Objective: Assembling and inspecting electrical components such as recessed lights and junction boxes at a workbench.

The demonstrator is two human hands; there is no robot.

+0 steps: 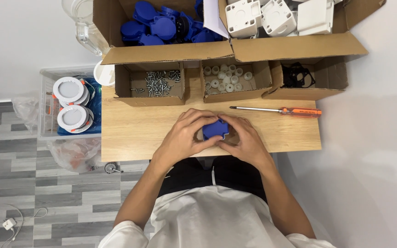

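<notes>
hands meet at the near middle of the wooden table (129,138), both wrapped around 1 small blue plastic part (215,129). left hand (185,133) curls over its left side, fingers bent across the top edge, gripping it. right hand (245,139) closes on the right side the same way, fingertips touching the part from above and beside. the part sits just over the table surface between the 2 palms; whether it rests on the wood cannot be told.

beyond the hands lies an orange-handled screwdriver (281,110), its shaft pointing left, just in front of 3 small open cardboard boxes. the left small box (151,84) holds loose metal screws (159,81), the middle box (235,81) holds small white round pieces (224,78), the right box (311,78) holds black parts (297,76). behind them a large carton (290,46) carries more blue parts (161,25) on its left and white square housings (272,16) on its right.

left of the table, a clear bin (47,110) on the floor holds round white lamp discs (70,103).
</notes>
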